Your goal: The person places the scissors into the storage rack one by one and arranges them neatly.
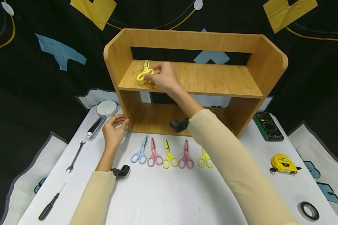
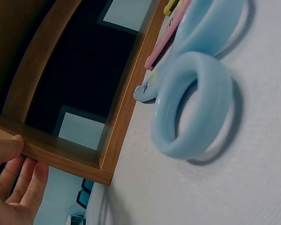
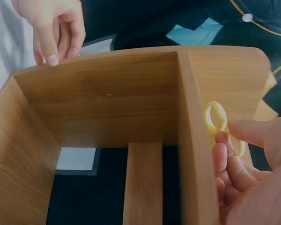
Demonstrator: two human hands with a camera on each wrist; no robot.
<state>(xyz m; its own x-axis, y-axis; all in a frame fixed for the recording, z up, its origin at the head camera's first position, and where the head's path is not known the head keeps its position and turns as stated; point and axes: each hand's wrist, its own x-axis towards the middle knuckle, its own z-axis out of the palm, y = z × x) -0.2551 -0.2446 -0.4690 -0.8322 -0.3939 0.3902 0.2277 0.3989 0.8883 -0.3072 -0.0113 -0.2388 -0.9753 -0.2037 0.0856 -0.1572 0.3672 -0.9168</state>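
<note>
A two-tier wooden shelf (image 1: pixel 214 79) stands at the back of the white table. My right hand (image 1: pixel 166 78) pinches yellow scissors (image 1: pixel 146 69) by the handle at the left of the upper tier, blades pointing up. Whether they touch the board I cannot tell. My left hand (image 1: pixel 114 131) grips the front edge of the shelf's left side panel, low down, with the thumb in front. Before the shelf lie blue scissors (image 1: pixel 141 153), pink scissors (image 1: pixel 153 153), yellow scissors (image 1: pixel 168 153), more pink scissors (image 1: pixel 186 153) and another yellow pair (image 1: pixel 205 156), partly covered by my right sleeve.
Along the left side lie a magnifying glass (image 1: pixel 107 108), a wrench (image 1: pixel 75 157) and a screwdriver (image 1: pixel 47 210). A multimeter (image 1: pixel 268 126), a yellow tape measure (image 1: pixel 283 163) and a black tape roll (image 1: pixel 301 210) lie on the right. Dark cloth hangs behind.
</note>
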